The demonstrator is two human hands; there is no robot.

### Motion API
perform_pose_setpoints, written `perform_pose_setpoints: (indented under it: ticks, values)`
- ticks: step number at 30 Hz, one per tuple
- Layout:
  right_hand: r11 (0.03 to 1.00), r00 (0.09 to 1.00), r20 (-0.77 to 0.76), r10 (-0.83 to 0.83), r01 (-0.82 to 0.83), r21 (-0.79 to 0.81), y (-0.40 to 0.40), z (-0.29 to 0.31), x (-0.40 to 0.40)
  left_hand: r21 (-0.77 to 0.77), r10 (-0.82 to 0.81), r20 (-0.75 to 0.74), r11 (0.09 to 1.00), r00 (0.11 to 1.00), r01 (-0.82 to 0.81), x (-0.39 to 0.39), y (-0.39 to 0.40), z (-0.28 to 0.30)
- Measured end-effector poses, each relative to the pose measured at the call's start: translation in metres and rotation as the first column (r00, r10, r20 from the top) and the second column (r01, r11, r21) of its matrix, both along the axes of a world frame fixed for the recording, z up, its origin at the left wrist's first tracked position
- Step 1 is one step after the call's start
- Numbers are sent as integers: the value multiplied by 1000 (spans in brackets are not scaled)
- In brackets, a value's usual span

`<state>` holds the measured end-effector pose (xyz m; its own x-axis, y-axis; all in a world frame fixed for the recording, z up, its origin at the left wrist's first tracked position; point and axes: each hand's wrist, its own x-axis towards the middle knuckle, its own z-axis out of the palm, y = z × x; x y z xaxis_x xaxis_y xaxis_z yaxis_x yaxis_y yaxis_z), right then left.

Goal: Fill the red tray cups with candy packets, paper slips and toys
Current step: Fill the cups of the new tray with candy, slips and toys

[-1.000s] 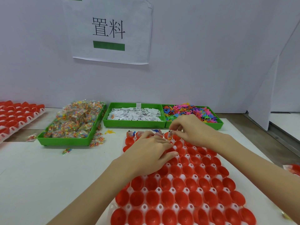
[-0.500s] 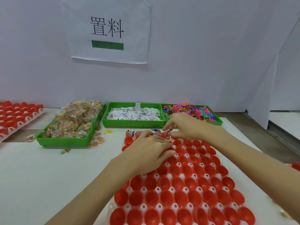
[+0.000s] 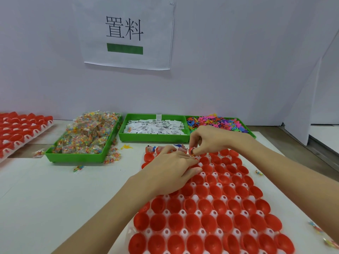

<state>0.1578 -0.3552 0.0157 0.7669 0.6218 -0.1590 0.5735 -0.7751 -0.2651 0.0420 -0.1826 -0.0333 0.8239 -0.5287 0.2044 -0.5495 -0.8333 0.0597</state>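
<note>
A white tray of red cups [image 3: 216, 204] lies in front of me. Its far row holds filled cups [image 3: 150, 149] with small items in them. My left hand [image 3: 170, 171] rests over the tray's far left part, its fingers reaching toward the far row. Just beyond it, my right hand [image 3: 207, 140] pinches a small item over a tilted red cup [image 3: 191, 150] in the far row; what the item is I cannot tell. Behind the tray stand green bins of candy packets [image 3: 86, 136], paper slips [image 3: 156, 126] and coloured toys [image 3: 216, 122].
A second tray of red cups [image 3: 20, 129] sits at the far left. Loose candy packets [image 3: 78, 168] lie on the white table near the candy bin, and a yellow toy [image 3: 126, 147] lies ahead of the slips bin. A few bits [image 3: 319, 231] lie at the right edge.
My right hand has dipped a little toward the far row cup, fingers pinching closer. My left hand has stayed in place on the tray.
</note>
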Motion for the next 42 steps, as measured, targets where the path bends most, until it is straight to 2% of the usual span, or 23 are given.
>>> perform_pose_setpoints:
  ticks: [6,11,17,26,29,34,38,42]
  values:
    - [1000,1000,-24,7,-8,-9,3,4,-2,22,-4,25,1000,1000,3,0,1,-1]
    - [997,999,28,39,-37,-71,9,4,-3,64,-20,51,998,998,17,-2,0,0]
    - [996,998,45,44,-40,-85,9,4,-3,49,-31,4,998,1000,31,-3,0,5]
    - [965,992,-98,76,-98,-242,12,34,-2,5,-45,-33,999,998,45,-3,1,7]
    - [978,992,-119,44,-67,-198,11,37,-3,4,-42,-45,999,998,42,-3,1,8]
    - [999,989,-141,45,-49,-23,-1,34,-4,-4,-53,-60,999,997,53,-2,3,11]
    - [995,993,-89,77,-71,72,-13,26,-8,-6,-60,-68,998,996,60,-1,4,13]
    - [995,997,18,79,-80,51,-10,10,-13,-1,-63,-70,998,996,63,-3,3,12]
